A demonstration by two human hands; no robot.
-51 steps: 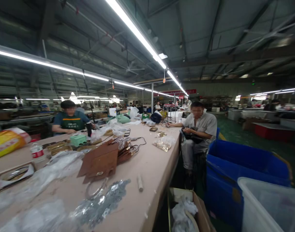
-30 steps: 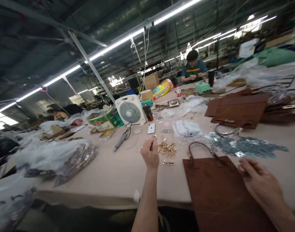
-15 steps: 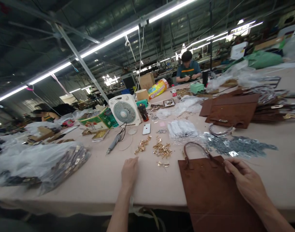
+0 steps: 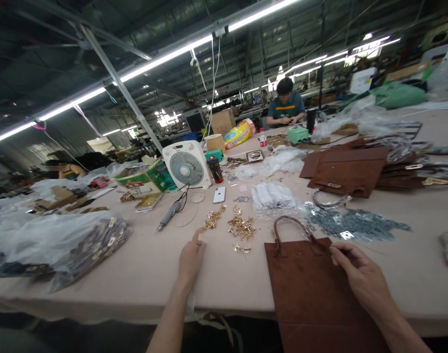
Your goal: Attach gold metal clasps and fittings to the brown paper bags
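1 held brown panel (image 4: 308, 289), 3 loose heaps of gold fittings (image 4: 242, 226), 1 fan (image 4: 186, 167), 1 phone (image 4: 219, 195)

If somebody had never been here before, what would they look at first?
Probably the big brown bag panel with a looped handle, front right, its top corner in the right hand. Next might be the shiny gold-coloured fittings in the middle of the table, with the left hand at the nearest ones. Behind them, a bit left, the white fan stands out too.
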